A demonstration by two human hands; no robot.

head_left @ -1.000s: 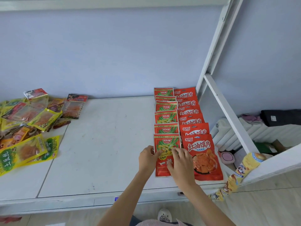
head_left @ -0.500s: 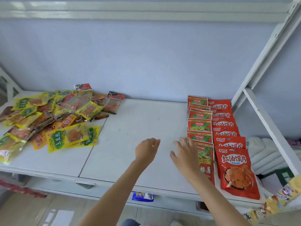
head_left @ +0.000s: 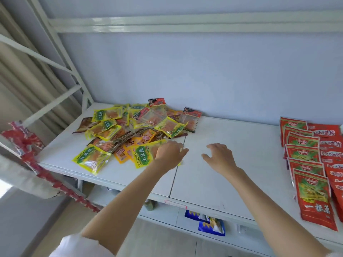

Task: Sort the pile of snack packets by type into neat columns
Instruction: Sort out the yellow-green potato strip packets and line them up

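Loose pile of small plastic snack packets [head_left: 133,134] sits at back-left of the white tabletop [head_left: 232,175], mostly yellow-green ones w/ clear windows, plus a few orange, brown & red-topped clear ones. Green oval label on yellow packet nearest front [head_left: 143,156] has Chinese chars, too blurred to read for sure.

Left hand [head_left: 169,154] is over the pile's front-right edge, fingers loosely bent & spread, covering part of that yellow packet; can't tell if it touches. Right hand [head_left: 220,158] is over bare tabletop, well apart from the packets, fingers spread & relaxed, holding nothing.

At right: column of red-and-green packets [head_left: 304,164], overlapping front to back; nearest reads "一根葱". Just beside it, at frame edge, column of plain red packets [head_left: 331,149], white script cut off.
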